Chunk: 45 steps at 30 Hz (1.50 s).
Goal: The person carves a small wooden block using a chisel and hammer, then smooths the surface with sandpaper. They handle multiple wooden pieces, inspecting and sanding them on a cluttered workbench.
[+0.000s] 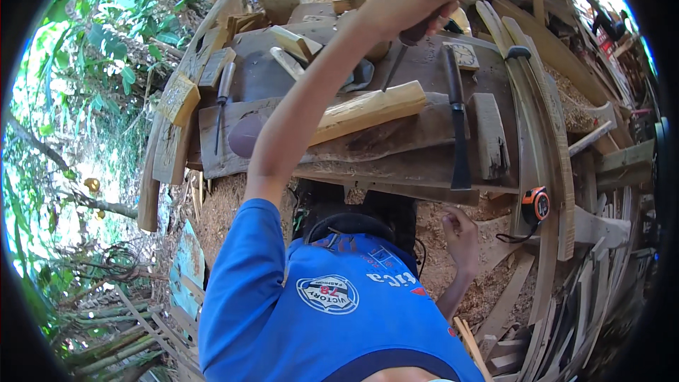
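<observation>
so, left hand (417, 3) is up over the far part of the bench, fingers clamped on a thick dark handle (416, 33); a thin metal shaft (393, 68) below looks like the same tool, angled down at a pale wood billet (371, 113). can't tell if the tip touches. billet lies on a rough plank (230, 117), partly behind the forearm. right hand (463, 240) is low beside the body, fingers loosely half-curled, nothing visible in it.

judging by pose, the step is tool work at the billet. to do it well: seat the tip steadily, brace the billet against rolling (no clamp visible), keep the free hand off the tool's line, go light with the grain.

surface: worn dark bench top (247, 67), cluttered, flat chisel (457, 117) right, slim driver-like tool (225, 86) left. orange-black tape measure (535, 205) by the right-hand slats (527, 106). shavings underfoot, scrap timber (594, 283) right, bright greenery (127, 28) left.
</observation>
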Each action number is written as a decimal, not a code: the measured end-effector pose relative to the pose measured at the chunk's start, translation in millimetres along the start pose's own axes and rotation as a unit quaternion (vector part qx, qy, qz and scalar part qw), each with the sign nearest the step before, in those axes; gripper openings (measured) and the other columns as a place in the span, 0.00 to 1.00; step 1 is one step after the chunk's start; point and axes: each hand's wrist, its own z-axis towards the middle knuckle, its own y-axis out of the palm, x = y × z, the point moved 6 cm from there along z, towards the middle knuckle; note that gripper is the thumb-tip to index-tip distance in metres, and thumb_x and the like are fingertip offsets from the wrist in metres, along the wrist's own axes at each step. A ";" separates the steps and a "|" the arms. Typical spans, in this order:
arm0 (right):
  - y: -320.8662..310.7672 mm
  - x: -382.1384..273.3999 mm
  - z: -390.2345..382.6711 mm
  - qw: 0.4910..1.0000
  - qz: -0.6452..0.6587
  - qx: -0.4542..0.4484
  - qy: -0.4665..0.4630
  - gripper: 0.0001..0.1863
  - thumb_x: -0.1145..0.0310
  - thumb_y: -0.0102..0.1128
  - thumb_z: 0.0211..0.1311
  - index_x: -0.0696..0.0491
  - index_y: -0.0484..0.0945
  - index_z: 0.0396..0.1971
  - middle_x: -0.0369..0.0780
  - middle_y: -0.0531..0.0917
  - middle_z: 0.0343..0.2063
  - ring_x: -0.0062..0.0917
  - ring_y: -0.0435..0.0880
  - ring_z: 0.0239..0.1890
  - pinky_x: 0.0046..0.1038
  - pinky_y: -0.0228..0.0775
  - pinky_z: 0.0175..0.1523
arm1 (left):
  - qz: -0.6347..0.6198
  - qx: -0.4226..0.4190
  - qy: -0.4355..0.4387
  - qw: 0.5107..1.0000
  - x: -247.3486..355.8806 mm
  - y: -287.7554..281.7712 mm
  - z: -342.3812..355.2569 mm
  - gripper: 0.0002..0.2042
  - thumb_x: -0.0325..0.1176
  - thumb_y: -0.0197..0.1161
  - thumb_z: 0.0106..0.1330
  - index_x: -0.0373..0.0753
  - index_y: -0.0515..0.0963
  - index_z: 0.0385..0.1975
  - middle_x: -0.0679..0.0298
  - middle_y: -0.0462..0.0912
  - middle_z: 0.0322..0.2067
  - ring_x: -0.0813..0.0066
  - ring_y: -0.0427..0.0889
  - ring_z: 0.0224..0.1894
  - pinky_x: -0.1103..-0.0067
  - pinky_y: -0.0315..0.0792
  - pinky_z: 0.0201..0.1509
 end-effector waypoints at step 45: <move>4.9 -62.1 104.0 0.916 -0.138 0.358 -0.117 0.16 0.66 0.50 0.58 0.57 0.65 0.44 0.48 0.70 0.39 0.44 0.74 0.40 0.37 0.72 0.40 | -0.066 -0.001 0.006 0.998 -22.3 3.2 -7.0 0.10 0.32 0.59 0.59 0.36 0.69 0.37 0.70 0.67 0.17 0.86 0.65 0.14 0.87 0.59 0.14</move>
